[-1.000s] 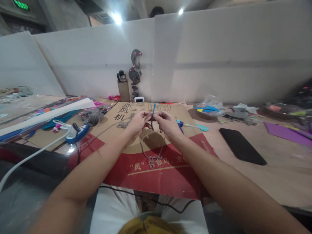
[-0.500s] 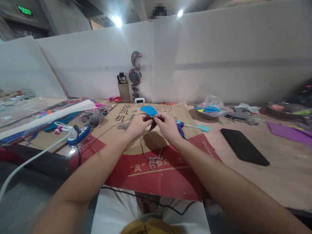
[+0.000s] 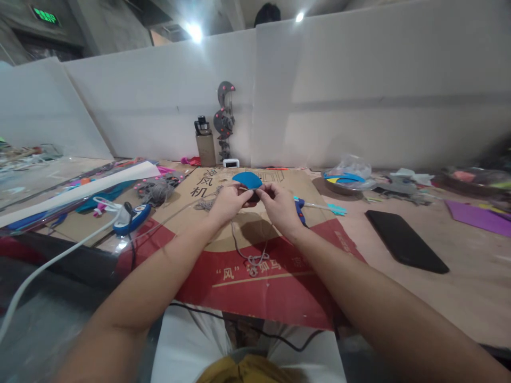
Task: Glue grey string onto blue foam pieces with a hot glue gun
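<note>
My left hand (image 3: 228, 205) and my right hand (image 3: 282, 208) meet over the cardboard, fingers pinched together. Between them they grip a blue felt piece (image 3: 247, 180) with a rounded upper edge and a dark part below it. The fingers hide most of the dark part. Grey yarn (image 3: 235, 242) hangs beneath the hands, with a loose tangle on the red band of the cardboard sheet (image 3: 195, 223). Just right of my right hand lies a blue glue gun (image 3: 299, 210), partly covered by it. More grey yarn (image 3: 205, 204) lies left of my left hand.
A black phone-like slab (image 3: 405, 240) lies at right, near purple felt (image 3: 477, 217). Behind are a bottle (image 3: 205, 146), a grey hanging ornament (image 3: 224, 119) and a bowl of felt pieces (image 3: 347, 183). A blue-and-white power strip (image 3: 131, 219) with cables sits left.
The blue felt piece has tipped, so its dark lower part now shows less below the fingers. Both hands stay together around it. The view has shifted slightly.
</note>
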Available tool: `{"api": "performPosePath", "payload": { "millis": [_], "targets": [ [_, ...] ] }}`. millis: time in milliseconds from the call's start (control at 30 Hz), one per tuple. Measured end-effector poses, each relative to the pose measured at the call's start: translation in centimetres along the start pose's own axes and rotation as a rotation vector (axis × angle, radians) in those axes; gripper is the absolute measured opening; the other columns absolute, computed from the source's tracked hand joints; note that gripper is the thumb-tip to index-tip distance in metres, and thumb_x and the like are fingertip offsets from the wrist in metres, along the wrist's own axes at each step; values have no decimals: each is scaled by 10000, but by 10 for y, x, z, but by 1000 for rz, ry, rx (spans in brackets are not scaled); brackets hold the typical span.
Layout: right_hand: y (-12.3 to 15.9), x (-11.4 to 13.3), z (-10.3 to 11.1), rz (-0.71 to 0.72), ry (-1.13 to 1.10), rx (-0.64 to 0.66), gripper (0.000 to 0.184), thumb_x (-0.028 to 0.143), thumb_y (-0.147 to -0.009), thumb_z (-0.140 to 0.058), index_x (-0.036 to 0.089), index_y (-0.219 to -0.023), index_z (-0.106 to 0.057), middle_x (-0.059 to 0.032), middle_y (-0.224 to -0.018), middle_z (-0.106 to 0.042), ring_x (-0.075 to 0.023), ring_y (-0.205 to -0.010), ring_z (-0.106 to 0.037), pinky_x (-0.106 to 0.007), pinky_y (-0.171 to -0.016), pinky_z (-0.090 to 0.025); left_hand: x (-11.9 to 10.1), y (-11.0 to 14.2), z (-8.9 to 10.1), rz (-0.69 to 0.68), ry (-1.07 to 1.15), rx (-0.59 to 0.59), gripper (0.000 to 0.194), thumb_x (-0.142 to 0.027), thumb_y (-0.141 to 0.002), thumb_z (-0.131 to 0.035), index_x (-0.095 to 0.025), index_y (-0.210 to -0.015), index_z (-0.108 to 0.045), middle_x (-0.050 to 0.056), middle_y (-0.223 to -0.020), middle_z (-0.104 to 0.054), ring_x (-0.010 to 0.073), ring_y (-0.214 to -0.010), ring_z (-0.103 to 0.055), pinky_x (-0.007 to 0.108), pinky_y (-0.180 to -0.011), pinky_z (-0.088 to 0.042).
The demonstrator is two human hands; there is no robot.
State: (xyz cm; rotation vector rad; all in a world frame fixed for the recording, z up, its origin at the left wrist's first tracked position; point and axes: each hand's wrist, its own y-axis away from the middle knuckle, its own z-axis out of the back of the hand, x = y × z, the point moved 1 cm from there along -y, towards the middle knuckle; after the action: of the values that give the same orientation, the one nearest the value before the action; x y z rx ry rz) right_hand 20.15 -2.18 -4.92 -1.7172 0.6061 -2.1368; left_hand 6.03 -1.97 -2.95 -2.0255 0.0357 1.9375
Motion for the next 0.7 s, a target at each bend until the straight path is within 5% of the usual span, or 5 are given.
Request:
{"api": "performPosePath", "payload": {
  "millis": [367, 567, 700],
  "targets": [
    [-1, 1, -1, -23, -66, -83, 184, 361, -768, -599, 196, -813, -533, 2, -757, -566, -130, -684, -506, -280, -673, -413, -3, -4, 4, 31, 162, -175, 127, -172, -806, -620, -121, -765, -511, 41, -749, -657, 135, -703, -662, 344, -736, -581],
    [-4, -2, 0, -103, -128, -16, 307, 410, -751, -606, 187, -961, -612, 15, -736, -555, -114, -640, -467, -250, -596, -380, -4, -4, 6, 48, 140, -139, 154, -221, -793, -658, -120, -770, -543, 37, -759, -652, 122, -700, -654, 302, -725, -574],
    [-6, -2, 2, -221, -265, 44, 284, 442, -698, -643, 190, -831, -646, 42, -628, -508, -81, -510, -358, -240, -487, -282, -4, -5, 8, 56, 157, -94, 165, -235, -768, -685, -118, -751, -570, 32, -747, -646, 120, -677, -649, 257, -648, -565]
  ]
}}
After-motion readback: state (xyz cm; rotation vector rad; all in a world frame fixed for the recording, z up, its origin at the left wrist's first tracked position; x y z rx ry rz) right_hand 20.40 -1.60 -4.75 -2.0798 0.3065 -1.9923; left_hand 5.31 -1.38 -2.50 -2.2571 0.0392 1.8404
